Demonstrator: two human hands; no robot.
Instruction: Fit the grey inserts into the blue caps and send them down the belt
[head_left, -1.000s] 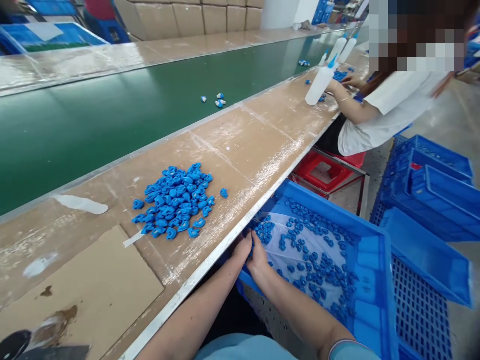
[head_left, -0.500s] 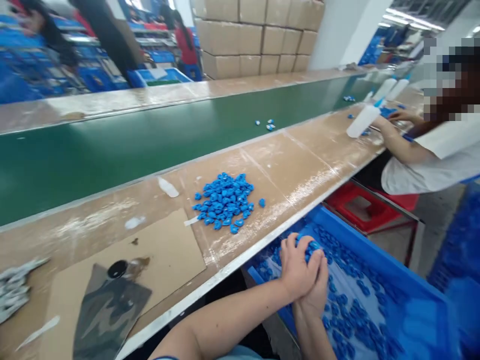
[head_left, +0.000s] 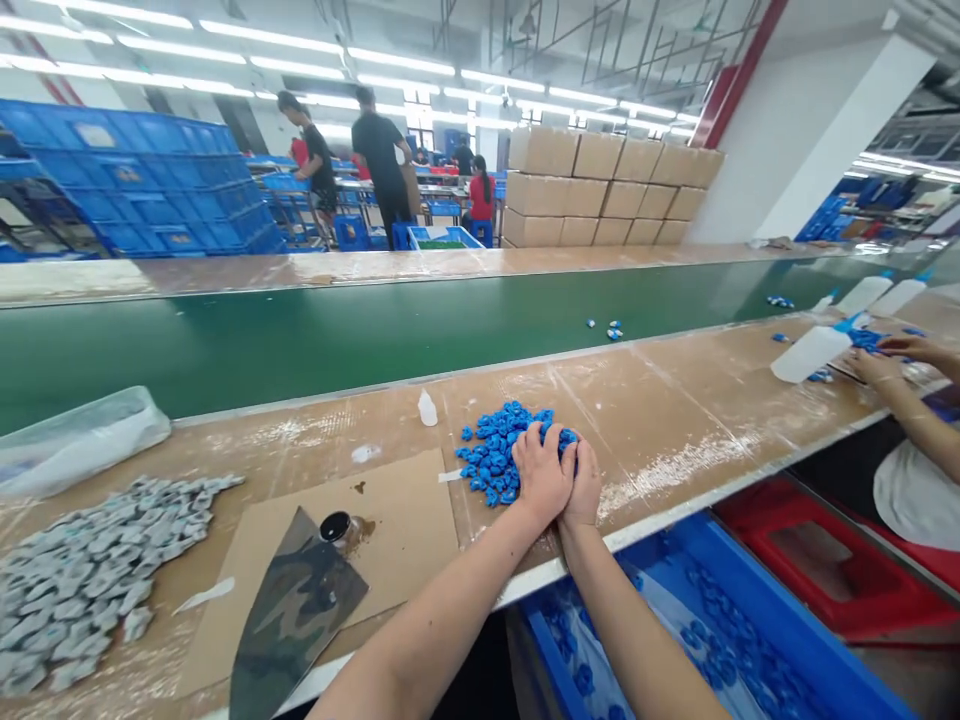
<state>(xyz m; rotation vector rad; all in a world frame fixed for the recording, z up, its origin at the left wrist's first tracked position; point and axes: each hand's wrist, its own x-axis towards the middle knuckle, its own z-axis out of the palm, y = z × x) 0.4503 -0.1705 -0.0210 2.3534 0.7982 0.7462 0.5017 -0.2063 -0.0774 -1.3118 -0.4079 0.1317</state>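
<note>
My left hand [head_left: 543, 472] and my right hand [head_left: 583, 484] are cupped together at the right side of a pile of small blue pieces [head_left: 491, 455] on the bench. Between the curved fingers of both hands, a clump of blue pieces [head_left: 568, 438] shows. Below the bench edge is a blue crate [head_left: 795, 640] with more blue pieces in it. Left of the pile lies a cardboard sheet [head_left: 412, 530], bearing a dark film sheet [head_left: 292, 610] and a small pot with a black opening [head_left: 335, 527].
A green conveyor [head_left: 375, 330] runs behind the bench [head_left: 660, 400]. Grey pieces [head_left: 90, 570] and a plastic bag [head_left: 90, 440] lie at left. A small white bottle [head_left: 427, 408] stands behind the cardboard. Another person's hands [head_left: 892, 360] are at right, beside a large bottle [head_left: 810, 354].
Both hands have moved from above the blue crate up to the pile on the bench, with blue pieces between them. The camera view has turned up and to the left.
</note>
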